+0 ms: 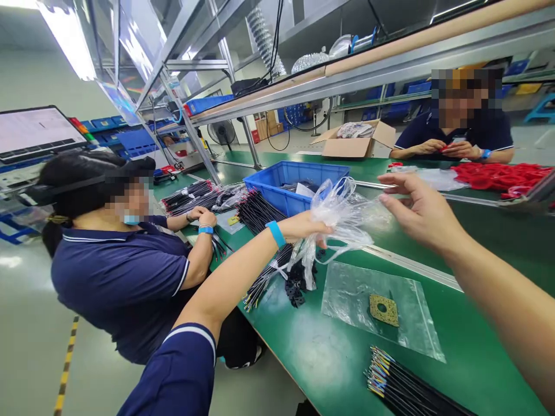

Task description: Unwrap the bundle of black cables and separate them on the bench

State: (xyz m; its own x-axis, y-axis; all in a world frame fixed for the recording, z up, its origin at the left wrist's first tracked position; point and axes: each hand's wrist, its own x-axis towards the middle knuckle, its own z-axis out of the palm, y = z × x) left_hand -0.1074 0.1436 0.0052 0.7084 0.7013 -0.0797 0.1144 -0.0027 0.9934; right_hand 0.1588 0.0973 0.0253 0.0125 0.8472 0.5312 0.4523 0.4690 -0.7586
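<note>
The sleeve (173,372) leads along an outstretched forearm to the left hand (307,226), its fingers closed around plastic (340,211) above the bench (312,352); beside it, the right hand (422,215) reaches in, thumb and bent fingers parted.

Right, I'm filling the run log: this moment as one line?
left hand: holding clear plastic strips | right hand: open, beside them | green bench: zip-lock bag, black wire bundle

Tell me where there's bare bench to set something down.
Free: bench between the flat bag and near bench edge, left of the front wires; also between bag and right forearm. Crowded: around the bin, with wire bundles and black parts packed close.
</note>
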